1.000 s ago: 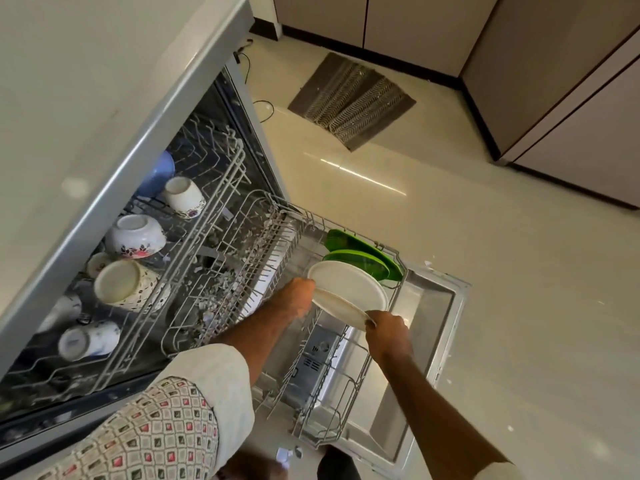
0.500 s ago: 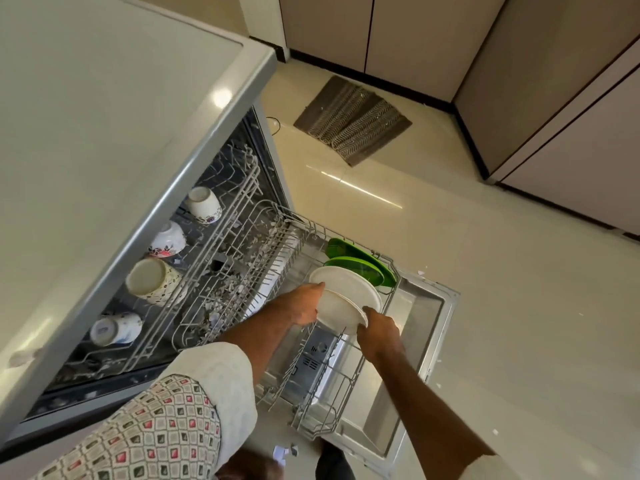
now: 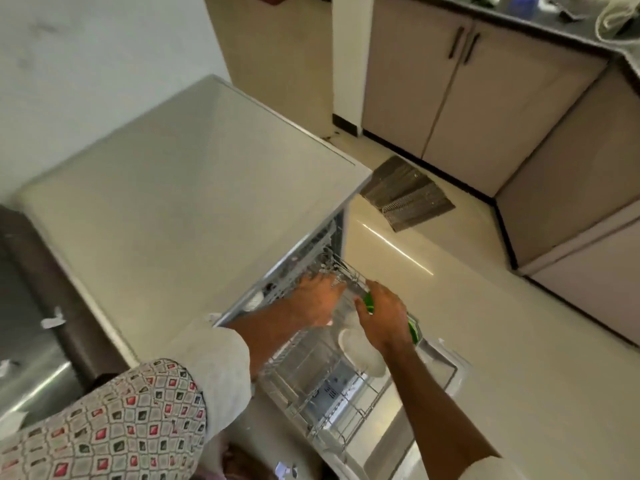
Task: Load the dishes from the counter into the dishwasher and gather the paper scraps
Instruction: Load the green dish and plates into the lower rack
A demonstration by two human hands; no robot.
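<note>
The dishwasher stands open under the pale counter (image 3: 173,202), its lower rack (image 3: 304,389) pulled out over the door. A white plate (image 3: 362,353) stands on edge in that rack, free of both hands. Behind it green plates (image 3: 412,332) stand upright, mostly hidden by my right hand. My left hand (image 3: 317,301) hovers over the rack's back edge with fingers spread, holding nothing. My right hand (image 3: 384,318) is just above the plates, fingers relaxed. The upper rack is almost entirely hidden under the counter.
Paper scraps (image 3: 52,320) lie by the steel sink at the left, and another scrap (image 3: 285,470) lies on the floor near my feet. A ridged floor mat (image 3: 405,195) sits beyond the dishwasher. Cabinets line the far and right walls.
Both hands have let go of the white plate, which now stands in the lower rack. My head has lifted, so the counter top fills more of the view and the upper rack is hidden.
</note>
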